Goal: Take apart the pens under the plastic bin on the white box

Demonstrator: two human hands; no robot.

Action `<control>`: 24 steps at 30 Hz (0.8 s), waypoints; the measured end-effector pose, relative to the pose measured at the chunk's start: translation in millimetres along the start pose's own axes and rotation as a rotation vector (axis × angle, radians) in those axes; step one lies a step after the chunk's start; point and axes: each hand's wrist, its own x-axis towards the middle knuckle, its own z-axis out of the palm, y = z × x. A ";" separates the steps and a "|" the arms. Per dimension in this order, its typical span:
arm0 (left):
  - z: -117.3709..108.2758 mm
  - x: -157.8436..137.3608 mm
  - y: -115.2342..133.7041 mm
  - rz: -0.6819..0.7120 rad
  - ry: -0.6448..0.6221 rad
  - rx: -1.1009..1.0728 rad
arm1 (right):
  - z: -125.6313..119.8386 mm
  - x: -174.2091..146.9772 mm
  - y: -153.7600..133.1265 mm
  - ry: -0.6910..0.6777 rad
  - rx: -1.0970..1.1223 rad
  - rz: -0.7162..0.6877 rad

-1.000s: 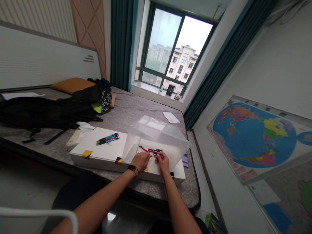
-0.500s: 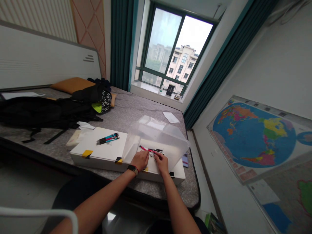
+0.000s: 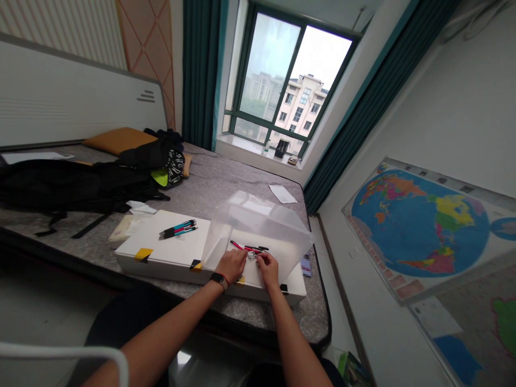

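Both hands work inside the open front of a clear plastic bin (image 3: 262, 215) lying on its side on a white box. My left hand (image 3: 233, 264), with a watch on the wrist, has its fingers closed beside red and black pen pieces (image 3: 258, 249). What it holds is too small to tell. My right hand (image 3: 267, 269) is pinched close by on the right; its fingertips hide whatever is in them. Small shiny pieces (image 3: 251, 255) show between the hands. To the left, several pens (image 3: 177, 229) with blue, red and black barrels lie together on the white box (image 3: 161, 252).
The box stands near the front edge of a grey mattress (image 3: 234, 172). A tissue pack (image 3: 121, 230) is left of it, a black backpack (image 3: 68, 185) farther left. White paper (image 3: 282, 194) lies behind the bin, and a patterned item (image 3: 306, 265) at its right.
My right hand has shifted slightly, and the gap between the two hands' fingertips looks a little wider. My left hand has hardly moved. The pens on the left are as they were.
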 end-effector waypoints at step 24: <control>2.5 -0.8 0.9 -0.092 0.075 -0.010 | -0.5 3.9 -5.5 0.059 0.316 0.122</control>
